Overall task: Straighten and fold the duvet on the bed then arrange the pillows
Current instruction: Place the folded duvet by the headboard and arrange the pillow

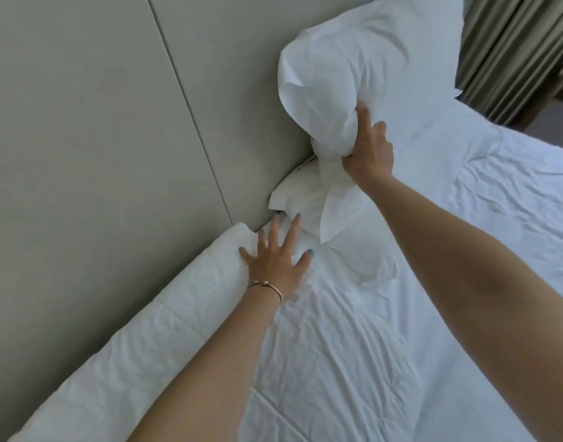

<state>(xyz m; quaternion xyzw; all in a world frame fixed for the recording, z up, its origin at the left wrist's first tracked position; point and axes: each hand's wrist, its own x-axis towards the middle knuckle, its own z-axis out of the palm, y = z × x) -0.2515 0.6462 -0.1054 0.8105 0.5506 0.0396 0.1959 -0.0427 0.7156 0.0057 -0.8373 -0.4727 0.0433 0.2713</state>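
A: Padded headboard [98, 129] fills the left, curtain [509, 52] top right, white bed [353, 362] below. Head view only.

B: Hands?

A: Right hand [367, 148] grips the pillow [363, 68] at its lower end, fingers [363, 118] curled into the bunched fabric. Pillow is lifted, leaning against the headboard. Left hand [275, 261] lies flat on the sheet at the head of the bed, fingers spread, touching the rolled white edge [146, 314] along the headboard. Cannot tell if that roll is the duvet.

B: Step?

A: Pillow placement, I'd say. Advice: flatten the sheet under the left hand first, then lower the pillow square to the headboard. Tuck the loose case flap [305, 199] under. One-end grip bunches the filling; pat it even after.
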